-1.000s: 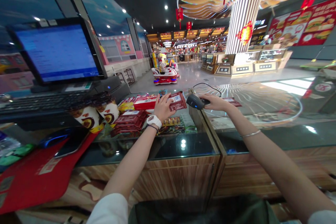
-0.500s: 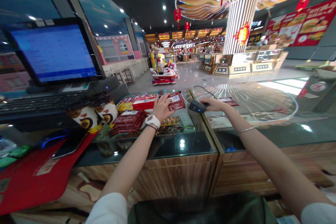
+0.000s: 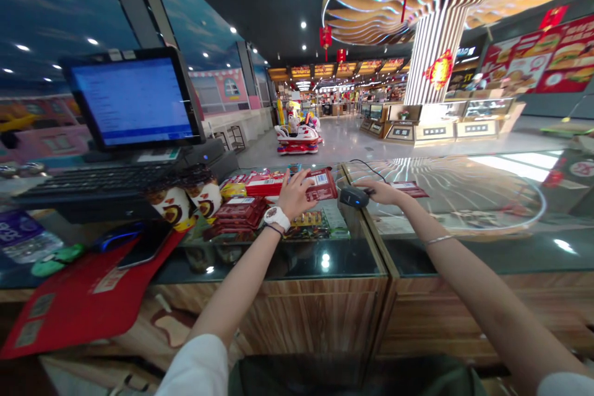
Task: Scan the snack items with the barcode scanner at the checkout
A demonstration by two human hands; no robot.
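My left hand, with a white watch on its wrist, grips the left side of a dark red snack packet. A white barcode label faces up on that packet. In my right hand is a black barcode scanner with a small blue light, its head close to the packet's right edge. Stacked brown-red packets lie left of my left wrist, with a red packet behind them. Another dark red packet rests on the glass beyond my right hand.
A monitor and keyboard stand at the left. Two patterned cups are beside the stack. A phone lies on a red mat. The scanner's cable curves over the glass counter.
The view has turned slightly left, so the counter things appear farther right. My left hand stays on the packet and my right hand still holds the scanner close by.
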